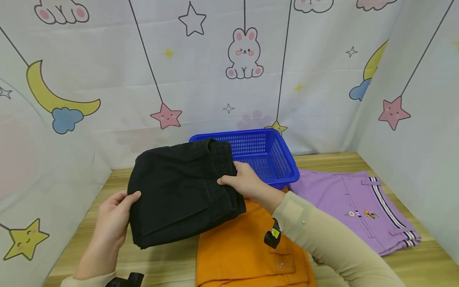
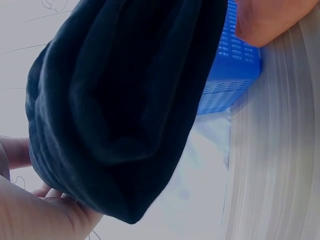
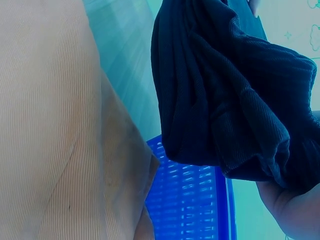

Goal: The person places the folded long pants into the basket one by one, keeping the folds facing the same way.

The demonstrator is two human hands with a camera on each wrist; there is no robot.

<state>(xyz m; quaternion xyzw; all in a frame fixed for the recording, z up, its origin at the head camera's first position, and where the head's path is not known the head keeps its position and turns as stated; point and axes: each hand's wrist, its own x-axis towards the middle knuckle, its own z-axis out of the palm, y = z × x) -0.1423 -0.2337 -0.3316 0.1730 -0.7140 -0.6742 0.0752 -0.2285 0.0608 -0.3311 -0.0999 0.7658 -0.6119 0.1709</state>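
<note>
The place is a small nook, home or studio unclear, with white cloth [image 1: 204, 79] on three sides, printed with moons [image 1: 40, 89] and stars [image 1: 166, 116], enclosing a wood-grain counter [image 1: 326, 161].

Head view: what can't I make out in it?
All in the head view:
Left hand: most fingertips, hidden behind the black garment.
Blue basket: near left corner, hidden behind that garment.
Orange garment: lower end, cut off by bottom edge.
Purple garment: its motif, too small to identify.
</note>
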